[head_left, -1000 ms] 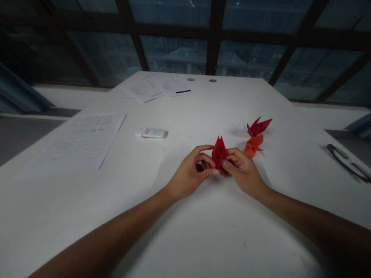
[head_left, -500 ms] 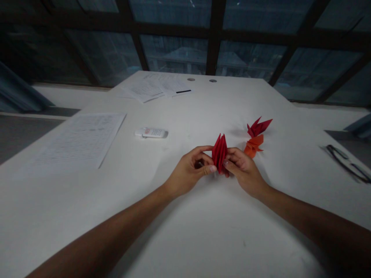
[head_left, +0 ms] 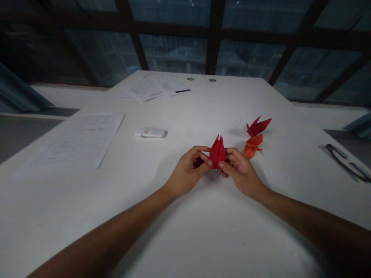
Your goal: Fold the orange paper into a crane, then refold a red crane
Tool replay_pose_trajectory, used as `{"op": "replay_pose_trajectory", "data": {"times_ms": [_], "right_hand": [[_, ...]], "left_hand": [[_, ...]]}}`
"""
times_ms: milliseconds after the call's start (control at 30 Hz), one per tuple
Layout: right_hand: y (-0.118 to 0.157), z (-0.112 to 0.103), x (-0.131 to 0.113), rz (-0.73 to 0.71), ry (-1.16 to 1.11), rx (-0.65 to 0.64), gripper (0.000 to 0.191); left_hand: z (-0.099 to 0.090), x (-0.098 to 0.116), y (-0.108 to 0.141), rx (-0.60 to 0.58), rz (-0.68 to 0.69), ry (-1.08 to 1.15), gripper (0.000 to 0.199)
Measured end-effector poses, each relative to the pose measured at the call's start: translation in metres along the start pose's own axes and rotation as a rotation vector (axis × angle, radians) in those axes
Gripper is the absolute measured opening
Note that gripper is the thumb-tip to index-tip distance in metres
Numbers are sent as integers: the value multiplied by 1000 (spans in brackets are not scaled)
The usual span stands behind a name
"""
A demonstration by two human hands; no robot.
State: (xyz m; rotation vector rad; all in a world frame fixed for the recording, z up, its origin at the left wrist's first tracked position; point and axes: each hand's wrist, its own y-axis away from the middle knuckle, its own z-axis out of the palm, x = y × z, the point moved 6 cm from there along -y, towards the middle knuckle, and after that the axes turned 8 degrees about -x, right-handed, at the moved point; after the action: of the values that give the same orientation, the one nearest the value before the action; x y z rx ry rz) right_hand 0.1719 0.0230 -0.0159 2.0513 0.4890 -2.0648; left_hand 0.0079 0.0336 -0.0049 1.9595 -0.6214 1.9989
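Left hand (head_left: 188,170) and right hand (head_left: 242,172), each grip pinching one shared red paper (head_left: 217,153). Two origami (head_left: 253,146), one glasses (head_left: 344,161) rightward.

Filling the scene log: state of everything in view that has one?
Red paper: folded, points up, held by left hand and right hand
Orange paper: folded, on table
Rear red paper: folded, on table
White printed object: lying flat
Near sheets: flat
Far sheets: spread, overlapping
Glasses: on table, folding unclear
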Motion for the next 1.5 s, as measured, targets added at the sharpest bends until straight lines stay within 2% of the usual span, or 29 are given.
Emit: {"op": "replay_pose_trajectory", "data": {"times_ms": [133, 267, 500, 733, 900, 1033, 1167, 1367, 1500], "right_hand": [[-1, -1, 0, -13, -16, -3, 24], [-1, -2, -1, -30, -41, -14, 28], [1, -1, -3, -52, -47, -21, 27], [2, 0, -8, -114, 15, 19, 48], [3, -1, -6, -118, 33, 40, 32], [4, -1, -2, -69, 66, 29, 19], [5, 0, -5, -52, 90, 8, 13], [4, 2, -13, -129, 79, -46, 12], [4, 3, -20, -190, 122, -88, 18]], "left_hand": [[0, 1, 0, 19, 0, -2, 31], [-2, 5, 3, 70, -12, -101, 25], [-1, 13, 4, 59, -7, -119, 17], [1, 8, 4, 26, 2, -57, 26], [1, 9, 4, 37, 12, -24, 25], [-1, 10, 4, 72, 30, 14, 30], [0, 9, 3, 39, 35, 38, 33], [-1, 10, 2, 32, 31, 20, 29], [-5, 10, 1, 78, -4, 24, 31]]}}
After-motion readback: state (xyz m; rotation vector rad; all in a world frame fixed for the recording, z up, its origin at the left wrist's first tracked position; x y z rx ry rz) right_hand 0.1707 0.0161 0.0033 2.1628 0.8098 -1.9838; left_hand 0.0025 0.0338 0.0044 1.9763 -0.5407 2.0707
